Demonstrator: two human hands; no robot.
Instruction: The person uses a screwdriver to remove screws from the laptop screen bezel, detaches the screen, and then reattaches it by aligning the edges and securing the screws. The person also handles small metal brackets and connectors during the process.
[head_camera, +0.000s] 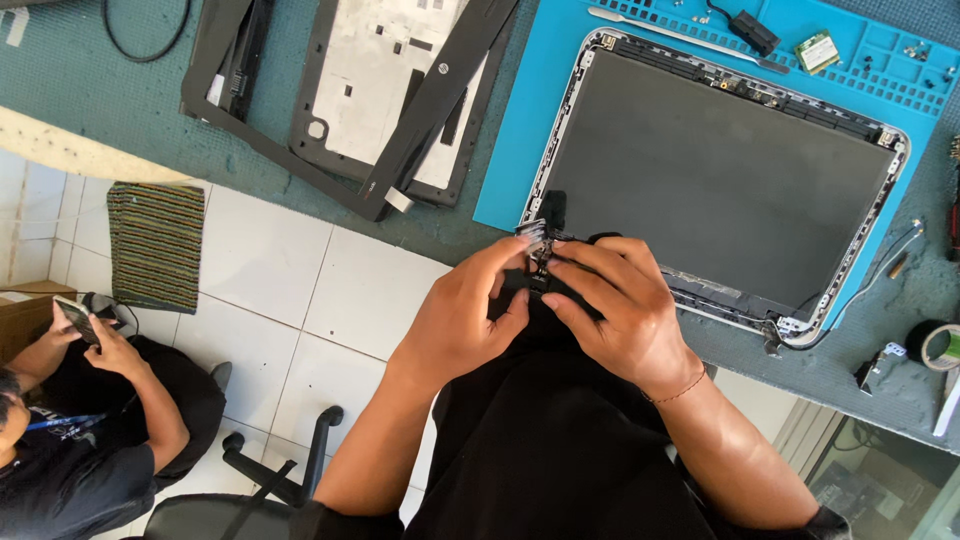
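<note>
A person's left hand (462, 320) and right hand (612, 305) meet at the near edge of a green workbench (120, 100), fingertips of both pinched narrowly on a small metal hinge part (538, 245) at the near left corner of a laptop screen assembly (715, 170). The bare, grey screen lies flat on a blue work mat (540, 90) toward the bench's right side. A black plastic bezel frame (390, 120) and a laptop cover (385, 80) rest to the left of the mat, overhanging the bench edge. A roll of tape (938, 345) sits at the right edge. Below, on the white-tiled floor, another person (90, 430) sits holding a phone (78, 320) beside a striped mat (155, 245).
</note>
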